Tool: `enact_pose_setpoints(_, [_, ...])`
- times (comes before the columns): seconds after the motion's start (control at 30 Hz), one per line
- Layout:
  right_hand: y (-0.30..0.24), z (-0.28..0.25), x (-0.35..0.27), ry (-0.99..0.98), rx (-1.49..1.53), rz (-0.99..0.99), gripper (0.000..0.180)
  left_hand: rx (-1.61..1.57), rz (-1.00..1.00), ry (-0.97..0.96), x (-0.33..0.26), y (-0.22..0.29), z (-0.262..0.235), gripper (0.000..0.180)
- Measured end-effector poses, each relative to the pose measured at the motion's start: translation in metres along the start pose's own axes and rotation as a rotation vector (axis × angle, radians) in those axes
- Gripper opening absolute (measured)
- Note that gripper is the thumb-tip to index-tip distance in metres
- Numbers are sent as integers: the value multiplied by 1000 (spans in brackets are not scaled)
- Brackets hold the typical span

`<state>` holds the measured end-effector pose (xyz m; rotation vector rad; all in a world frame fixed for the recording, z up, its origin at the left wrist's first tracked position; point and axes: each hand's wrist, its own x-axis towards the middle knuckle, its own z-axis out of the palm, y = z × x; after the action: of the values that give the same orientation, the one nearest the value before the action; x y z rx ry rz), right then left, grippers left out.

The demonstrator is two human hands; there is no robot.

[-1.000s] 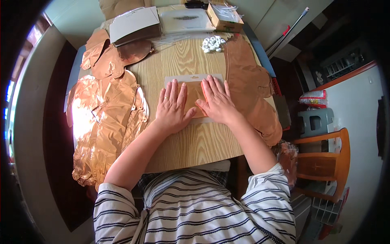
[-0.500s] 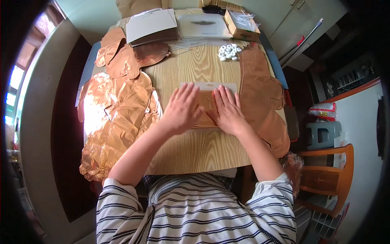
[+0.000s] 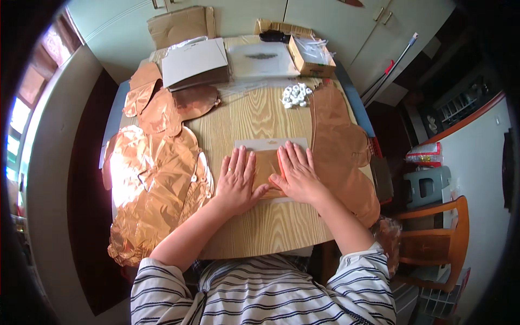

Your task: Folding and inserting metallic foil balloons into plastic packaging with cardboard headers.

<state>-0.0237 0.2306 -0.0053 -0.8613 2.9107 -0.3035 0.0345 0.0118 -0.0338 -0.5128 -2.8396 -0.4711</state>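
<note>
one left hand (image 3: pixel 236 181), one right hand (image 3: pixel 299 176), both flat, set apart, resting over one copper foil piece (image 3: pixel 265 165) on one pale card (image 3: pixel 250 144), on one wooden table (image 3: pixel 271 230), one open box (image 3: pixel 318 71) beyond

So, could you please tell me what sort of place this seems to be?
It looks like a room in a home, perhaps a dining area, used as a workspace: pale cabinets behind, a wooden chair to the right, and a wood-grain table bearing copper-coloured foil pieces.
</note>
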Motion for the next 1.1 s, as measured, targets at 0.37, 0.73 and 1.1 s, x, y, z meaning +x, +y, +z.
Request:
enact_pose_setpoints(0.37, [107, -70, 250, 381, 661, 155, 25, -10, -60, -123, 8, 7, -12, 91])
enact_pose_setpoints(0.73, [121, -31, 385, 182, 81, 568, 41, -270, -160, -134, 6, 2, -31, 75])
enact_pose_setpoints(1.1, [50, -143, 298, 658, 286, 69, 19, -159, 1, 528, 70, -32, -115, 44])
